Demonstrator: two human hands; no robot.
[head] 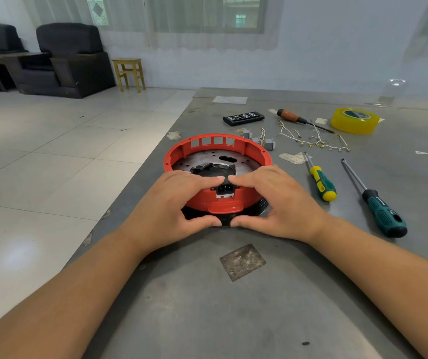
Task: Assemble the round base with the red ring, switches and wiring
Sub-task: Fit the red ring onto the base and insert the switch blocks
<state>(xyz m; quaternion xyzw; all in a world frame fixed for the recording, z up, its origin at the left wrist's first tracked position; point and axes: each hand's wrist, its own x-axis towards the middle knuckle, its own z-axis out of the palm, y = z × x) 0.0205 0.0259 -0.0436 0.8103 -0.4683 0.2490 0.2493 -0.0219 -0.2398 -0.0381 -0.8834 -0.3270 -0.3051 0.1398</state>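
Note:
The red ring (pixel 218 142) sits on the round base, whose metal plate (pixel 244 163) shows inside it and whose black rim (pixel 262 206) peeks out below. A black power socket (pixel 224 189) faces me in the ring's near wall. My left hand (pixel 179 203) and my right hand (pixel 277 200) clasp the near side, fingers over the ring's top edge and thumbs under the black rim. Small grey switches (pixel 262 141) and white wiring (pixel 314 139) lie loose on the table behind the ring.
On the grey table (pixel 233 307) to the right lie a yellow-green screwdriver (pixel 320 181), a teal-black one (pixel 378 206) and a wooden-handled one (pixel 298 119). A yellow tape roll (pixel 355 120) and a black bit case (pixel 243 117) sit further back. The table's left edge drops to tiled floor.

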